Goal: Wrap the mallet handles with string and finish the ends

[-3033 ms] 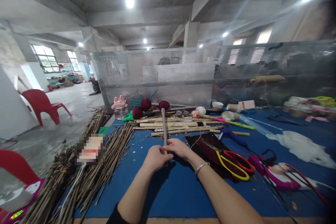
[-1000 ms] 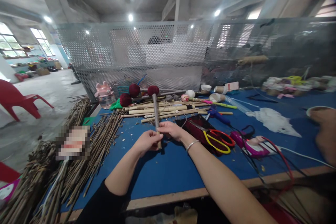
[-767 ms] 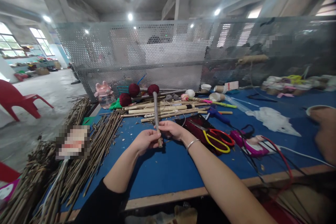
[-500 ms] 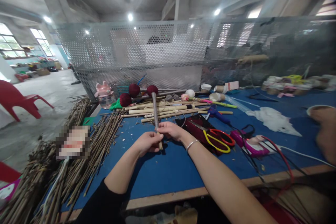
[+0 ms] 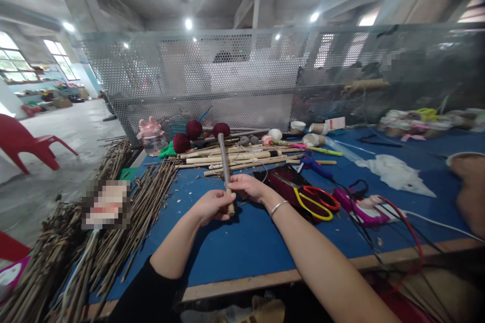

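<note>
A grey-brown stick topped with a dark red ball stands nearly upright over the blue table. My left hand is closed round its lower end. My right hand, with a silver bracelet on the wrist, pinches the stick just above the left. Two more dark red balls lie behind, next to a row of pale bamboo rods.
Bundles of thin dry twigs cover the table's left side. Red-and-yellow scissors lie on dark cloth to the right, beside a pink tool with cables. A perforated metal screen closes the back. A red chair stands left.
Three seconds ago the view was aimed higher and the table edge was hidden; it has since dropped. Both hands keep hold of the stick, which has tilted only slightly.
</note>
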{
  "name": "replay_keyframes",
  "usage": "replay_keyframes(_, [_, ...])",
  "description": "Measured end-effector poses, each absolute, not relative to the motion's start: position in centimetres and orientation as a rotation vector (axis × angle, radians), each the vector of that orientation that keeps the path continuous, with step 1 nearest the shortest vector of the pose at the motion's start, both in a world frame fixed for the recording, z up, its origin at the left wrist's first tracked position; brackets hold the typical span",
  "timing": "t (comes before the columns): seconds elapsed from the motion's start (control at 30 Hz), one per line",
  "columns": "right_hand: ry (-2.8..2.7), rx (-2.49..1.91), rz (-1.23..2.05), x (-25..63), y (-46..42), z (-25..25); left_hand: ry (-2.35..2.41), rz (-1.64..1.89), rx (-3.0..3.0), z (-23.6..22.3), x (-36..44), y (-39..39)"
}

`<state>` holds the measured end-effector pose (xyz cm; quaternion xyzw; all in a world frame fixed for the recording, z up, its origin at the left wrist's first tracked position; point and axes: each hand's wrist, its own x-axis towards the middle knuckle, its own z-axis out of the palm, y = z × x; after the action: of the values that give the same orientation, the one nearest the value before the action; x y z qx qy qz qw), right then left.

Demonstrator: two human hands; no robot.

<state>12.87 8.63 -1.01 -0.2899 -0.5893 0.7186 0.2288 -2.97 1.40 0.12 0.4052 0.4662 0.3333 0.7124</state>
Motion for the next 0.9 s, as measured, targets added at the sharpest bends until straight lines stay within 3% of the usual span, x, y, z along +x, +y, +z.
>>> replay_keyframes(0.3, [-1.497, -0.735, 2.166, 13.7, 8.7, -0.6, 0.932, 0.826, 0.934, 0.0, -2.8, 1.5])
replay_keyframes(0.63, [-1.52, -0.815, 1.965, 12.9, 8.4, -0.8, 1.024, 0.782, 1.004, -0.2, -3.4, 1.6])
replay_keyframes(0.9, [-1.483, -0.75, 2.11, 13.1, 8.0, -0.4, 0.86, 0.826, 0.932, 0.4, -2.9, 1.2])
